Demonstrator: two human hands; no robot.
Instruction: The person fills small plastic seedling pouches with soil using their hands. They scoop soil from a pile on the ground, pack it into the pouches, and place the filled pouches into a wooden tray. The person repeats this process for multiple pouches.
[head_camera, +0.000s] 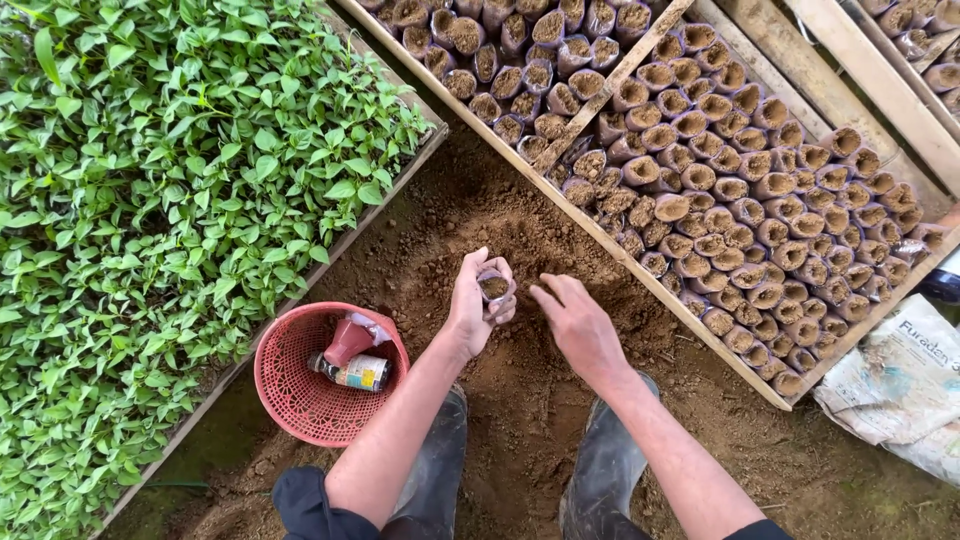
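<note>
A: L hand (476, 305)?
B: Fingers curled round a small soil-filled grow bag (494, 289), held upright, mouth up, over the loose dirt pile (500, 230), mid-scene.

A: R hand (577, 325)?
B: Just right of the bag, not touching it. Palm down, fingers narrow, loosely together, tips pointing left toward the bag. Holds nothing I can see.

A: What's near?
B: Red plastic basket (300, 390) on the ground, left of the L forearm. Inside: a reddish-pink packet (350, 340) & a small labelled bottle (355, 372) lying on its side.

A: Far side?
B: Wooden frame (640, 270) running diagonally, packed w/ rows of filled bags (760, 230), all soil-topped, standing close. A thin slat (620, 75) splits them into two lots. More planks (850, 60) far right.

A: Left?
B: Bed of green seedlings (170, 200), dense leaves, edged by a board (330, 260).

A: Right edge?
B: Crumpled whitish sack (900, 390) lying on the ground, near the frame's corner.

A: Bottom?
B: Two dark rubber boots (600, 470) planted on the dirt, either side of centre; dark sleeves rolled at both elbows.
</note>
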